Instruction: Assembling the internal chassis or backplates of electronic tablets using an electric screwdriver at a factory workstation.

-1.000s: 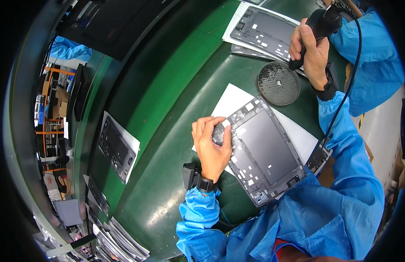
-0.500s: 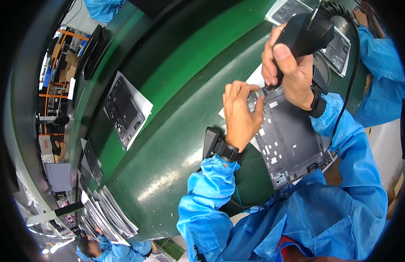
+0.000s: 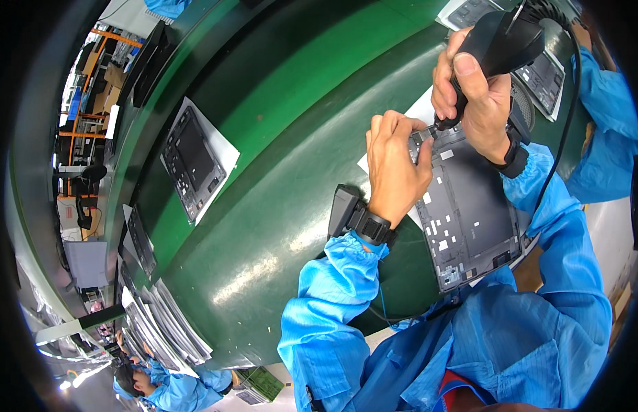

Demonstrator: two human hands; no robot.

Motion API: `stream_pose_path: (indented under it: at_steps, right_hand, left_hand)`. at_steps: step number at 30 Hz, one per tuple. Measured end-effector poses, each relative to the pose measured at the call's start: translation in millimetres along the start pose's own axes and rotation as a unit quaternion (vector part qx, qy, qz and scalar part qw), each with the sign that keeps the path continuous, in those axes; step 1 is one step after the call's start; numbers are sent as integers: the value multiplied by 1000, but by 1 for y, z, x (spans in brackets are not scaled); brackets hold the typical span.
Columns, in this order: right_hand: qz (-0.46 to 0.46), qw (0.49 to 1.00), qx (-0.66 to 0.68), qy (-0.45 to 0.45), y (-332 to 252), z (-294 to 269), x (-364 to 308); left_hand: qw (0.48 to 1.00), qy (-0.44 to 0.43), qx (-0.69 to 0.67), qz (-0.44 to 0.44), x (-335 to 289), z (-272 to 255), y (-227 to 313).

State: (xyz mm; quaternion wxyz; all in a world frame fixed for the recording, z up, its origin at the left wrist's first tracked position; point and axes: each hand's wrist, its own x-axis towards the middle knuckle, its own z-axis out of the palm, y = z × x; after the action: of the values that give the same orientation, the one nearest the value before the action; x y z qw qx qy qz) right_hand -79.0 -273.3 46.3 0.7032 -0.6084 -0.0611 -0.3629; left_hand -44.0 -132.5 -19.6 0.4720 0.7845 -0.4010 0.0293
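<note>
A black electric screwdriver (image 3: 497, 44) is gripped in my right hand (image 3: 480, 96), tilted so its bit reaches the far left corner of a dark grey tablet housing (image 3: 473, 213). At that same corner, my left hand (image 3: 396, 161) curls its thumb and forefinger around a small spot beside the bit. Whatever lies between those fingertips is too small to make out. White patches and small fittings run along the housing's left side, and its middle is a large flat dark area. White sheet material shows under its edges. Both wrists carry black strapped devices.
Another housing on a white sheet (image 3: 195, 165) lies on the green belt to the left. More housings (image 3: 542, 79) lie at the far right, by a round mesh-topped item. A stack of flat sheets (image 3: 164, 323) stands at lower left. The driver's cable (image 3: 565, 151) hangs past my right arm; a co-worker's blue sleeve (image 3: 607, 103) is beyond.
My hands, the screwdriver and the housing appear slightly further right in the picture, as the whole view has shifted. Both hands keep nearly the same pose at the housing's corner.
</note>
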Motion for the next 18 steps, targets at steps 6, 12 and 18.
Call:
stream_pose_path:
  at_steps: [6, 12, 18]
  right_hand:
    - [1, 1000, 12, 10, 1, 4, -1]
    - [-8, 999, -27, -43, 2, 1, -4]
    - [-9, 999, -24, -48, 3, 5, -4]
  left_hand:
    - [1000, 4, -2, 5, 0, 0, -1]
    - [1000, 6, -2, 10, 1, 0, -1]
    - [1000, 10, -8, 14, 2, 0, -2]
